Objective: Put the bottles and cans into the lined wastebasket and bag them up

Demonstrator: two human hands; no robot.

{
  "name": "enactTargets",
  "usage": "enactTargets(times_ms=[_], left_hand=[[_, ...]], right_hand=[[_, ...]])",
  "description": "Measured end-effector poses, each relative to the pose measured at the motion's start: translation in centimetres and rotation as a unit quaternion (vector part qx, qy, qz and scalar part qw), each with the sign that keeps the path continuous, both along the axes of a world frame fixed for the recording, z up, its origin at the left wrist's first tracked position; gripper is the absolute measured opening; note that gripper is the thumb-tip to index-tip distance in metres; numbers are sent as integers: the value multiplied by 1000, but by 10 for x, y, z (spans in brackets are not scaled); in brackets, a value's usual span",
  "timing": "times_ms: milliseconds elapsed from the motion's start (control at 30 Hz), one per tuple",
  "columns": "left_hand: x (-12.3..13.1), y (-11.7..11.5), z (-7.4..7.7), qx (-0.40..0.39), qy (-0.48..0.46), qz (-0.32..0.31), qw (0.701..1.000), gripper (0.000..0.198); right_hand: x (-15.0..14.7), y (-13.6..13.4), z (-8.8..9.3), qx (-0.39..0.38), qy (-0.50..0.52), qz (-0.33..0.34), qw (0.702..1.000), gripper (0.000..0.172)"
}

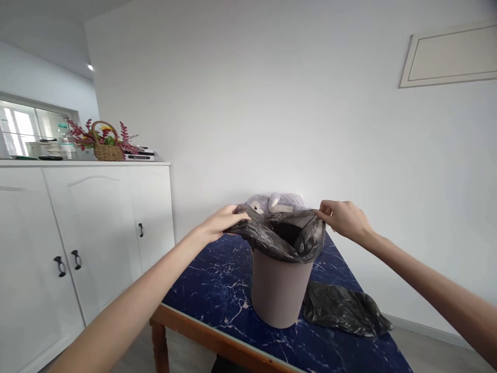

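Observation:
A taupe plastic bin (277, 290) stands on a dark blue marbled table (217, 290). A dark grey bin bag (272, 239) lines its mouth and drapes over the rim. My left hand (222, 221) pinches the bag's edge at the left side of the rim. My right hand (344, 216) pinches the bag's edge at the right side, pulling it taut. Both hands are closed on the plastic. A grey plush toy (276, 202) lies on the table just behind the bin, partly hidden by it.
A second crumpled dark bag (344, 309) lies on the table right of the bin. White cabinets (77, 243) stand at the left, with a wicker basket of red foliage (106, 142) on top. A white wall (272, 103) is behind the table.

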State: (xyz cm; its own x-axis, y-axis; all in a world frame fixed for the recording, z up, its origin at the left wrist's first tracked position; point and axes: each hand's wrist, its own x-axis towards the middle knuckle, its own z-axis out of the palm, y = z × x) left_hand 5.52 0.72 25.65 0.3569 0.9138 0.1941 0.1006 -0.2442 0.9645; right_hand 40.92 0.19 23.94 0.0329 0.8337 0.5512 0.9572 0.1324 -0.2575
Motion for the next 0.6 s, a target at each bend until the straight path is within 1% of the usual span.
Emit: enactTargets(times_ms=[67, 100, 167, 233, 267, 300, 333, 400, 433, 500, 600], left_hand=[[12, -2, 3, -6, -75, -22, 997, 21], [19, -3, 5, -8, -125, -20, 992, 19], [33, -1, 8, -22, -220, 7, 975, 20], [45, 3, 12, -40, -288, 38, 956, 22], [49, 7, 14, -47, -308, 48, 949, 23], [52, 12, 16, -53, -321, 55, 944, 24], [54, 17, 19, -59, -329, 61, 940, 24], [55, 28, 23, -75, -346, 77, 932, 26], [56, 33, 25, -83, -354, 87, 927, 27], [60, 42, 27, -94, -372, 108, 917, 28], [69, 52, 26, -105, -402, 142, 899, 26]], right_hand=[[-1, -2, 2, 42, -5, -23, 999, 27], [-3, -2, 3, 67, -7, -30, 997, 29], [-7, -5, 7, 124, 1, -27, 992, 36], [-12, -6, 12, 173, 52, 2, 984, 43], [-13, -5, 15, 185, 109, 26, 976, 45], [-14, -4, 18, 187, 184, 51, 964, 45], [-14, -1, 20, 184, 263, 75, 944, 45], [-14, 8, 23, 171, 396, 106, 896, 44], [-14, 14, 24, 165, 441, 114, 875, 44], [-14, 27, 22, 151, 496, 122, 846, 42], [-16, 43, 14, 128, 571, 134, 800, 40]])
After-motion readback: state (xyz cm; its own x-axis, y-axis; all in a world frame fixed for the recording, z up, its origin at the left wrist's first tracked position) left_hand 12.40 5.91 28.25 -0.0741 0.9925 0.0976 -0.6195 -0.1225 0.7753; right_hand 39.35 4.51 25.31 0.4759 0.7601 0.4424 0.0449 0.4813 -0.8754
